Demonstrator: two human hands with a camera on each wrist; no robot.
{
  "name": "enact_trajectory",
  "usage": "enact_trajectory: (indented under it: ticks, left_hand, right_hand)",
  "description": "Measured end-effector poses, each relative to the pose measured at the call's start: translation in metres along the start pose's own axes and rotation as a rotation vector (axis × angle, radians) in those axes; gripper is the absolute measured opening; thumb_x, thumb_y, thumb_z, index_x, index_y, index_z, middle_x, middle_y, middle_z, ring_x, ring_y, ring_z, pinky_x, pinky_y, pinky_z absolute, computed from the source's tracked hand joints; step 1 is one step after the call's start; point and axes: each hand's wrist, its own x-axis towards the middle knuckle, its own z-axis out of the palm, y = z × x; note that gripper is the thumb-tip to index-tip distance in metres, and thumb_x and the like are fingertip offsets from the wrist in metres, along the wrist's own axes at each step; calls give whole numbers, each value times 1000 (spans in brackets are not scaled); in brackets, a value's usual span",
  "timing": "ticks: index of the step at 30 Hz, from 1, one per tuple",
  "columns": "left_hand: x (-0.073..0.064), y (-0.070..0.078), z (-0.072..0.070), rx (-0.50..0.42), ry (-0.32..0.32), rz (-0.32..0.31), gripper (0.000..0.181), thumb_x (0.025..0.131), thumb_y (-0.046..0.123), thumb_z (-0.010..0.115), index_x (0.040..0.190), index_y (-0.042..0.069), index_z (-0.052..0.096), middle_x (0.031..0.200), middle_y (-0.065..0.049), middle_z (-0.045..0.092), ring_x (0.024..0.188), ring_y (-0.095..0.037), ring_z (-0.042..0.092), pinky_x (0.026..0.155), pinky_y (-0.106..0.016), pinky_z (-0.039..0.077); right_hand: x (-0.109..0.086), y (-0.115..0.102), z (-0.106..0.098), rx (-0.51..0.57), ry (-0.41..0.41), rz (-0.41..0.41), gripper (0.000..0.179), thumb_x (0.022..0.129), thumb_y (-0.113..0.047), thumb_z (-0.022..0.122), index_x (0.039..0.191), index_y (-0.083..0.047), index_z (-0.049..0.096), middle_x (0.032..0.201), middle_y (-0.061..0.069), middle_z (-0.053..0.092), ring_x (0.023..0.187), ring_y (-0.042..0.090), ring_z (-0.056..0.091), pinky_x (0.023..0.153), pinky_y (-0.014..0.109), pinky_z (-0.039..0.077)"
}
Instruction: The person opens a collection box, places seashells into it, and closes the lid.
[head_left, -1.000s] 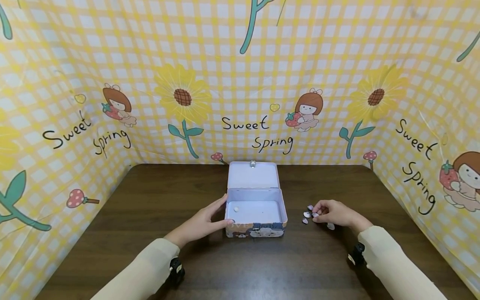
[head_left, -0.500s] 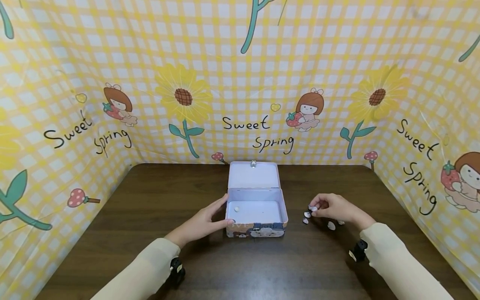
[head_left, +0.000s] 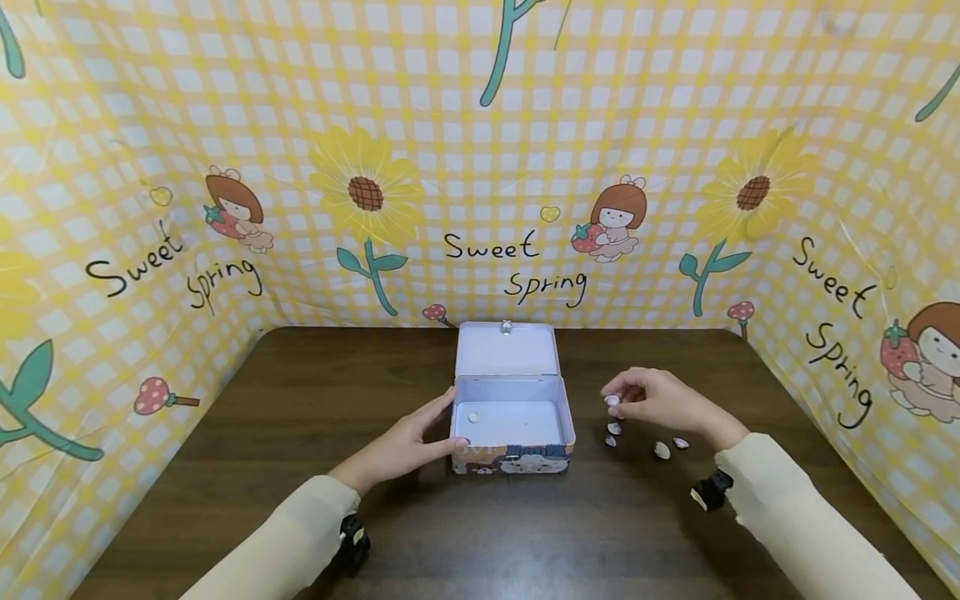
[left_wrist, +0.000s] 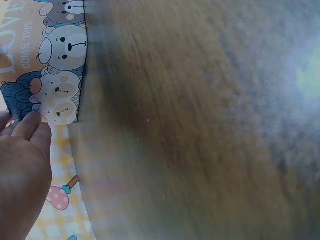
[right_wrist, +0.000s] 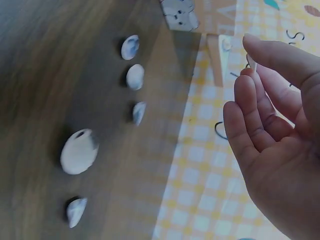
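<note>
Because the piece is small and thin, right hand [head_left: 660,402] grip: pinching one pale shell [head_left: 612,401] between thumb and fingertips. My read: a tip pinch suits something with so little to hold.
Pale shell location: right of the box, apart from it, apparently above the table. Right wrist view shows only a sliver of it between my tips.
Shell row [right_wrist: 135,77]: three pieces on the table, loosely lined up, between my pinch and the other loose pieces. Gaps between them probably make single picks easier.
Larger shell [right_wrist: 80,151]: whitish, flat on the table, set apart from the row.
Outlying shell [right_wrist: 76,212]: beside the larger one, smaller, farthest from the box.
Left hand [head_left: 405,450]: at the box's left front corner, fingers along the left wall, thumb at the front rim. Fingers fairly straight, not clenched. Looks like a light brace against sliding.
Box [head_left: 536,464]: printed bears outside, plain pale inside.
Lid [head_left: 506,354]: tipped back, away from me, clasp [head_left: 506,328] at its far edge. That leaves the mouth facing up, likely why it's oriented so.
Box contents: one small whitish piece [head_left: 473,417], left part of the floor. Can't tell whether it's a shell.
Table [head_left: 510,533]: dark wood-grain top under everything.
Backdrop [head_left: 450,167]: yellow checked cloth behind.
</note>
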Motion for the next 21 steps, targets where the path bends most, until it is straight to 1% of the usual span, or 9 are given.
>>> enact_trajectory:
  ticks: [7,13,17,21]
  left_hand:
    - [-1,1,0,-12,1,2,86,96,40,69,162,22,17,166,-5,12,149,-28,19,113,-57,28]
    - [0,1,0,-11,1,4,87,96,41,69,162,22,17,166,-6,12,149,-28,20,112,-58,29]
    - [0,1,0,-12,3,0,87,96,41,69,162,22,17,166,-6,12,149,-29,21,112,-58,29]
    - [-1,1,0,-7,1,2,87,96,41,69,162,22,17,166,-5,12,149,-29,21,112,-58,29]
  right_hand:
    - [11,-17,2,5,-21,-6,21,93,-22,75,111,-14,72,94,-4,67,86,14,62,74,29,53]
    - [25,-31,8,0,-25,-61,21,93,-22,75,112,-12,72,95,-4,66,85,15,62,73,30,54]
    - [36,-37,15,26,-28,-83,23,92,-19,76,112,-9,72,95,-4,66,85,15,61,74,30,54]
    - [45,-45,23,36,-31,-121,23,92,-19,76,112,-10,73,95,-3,65,83,16,60,73,30,54]
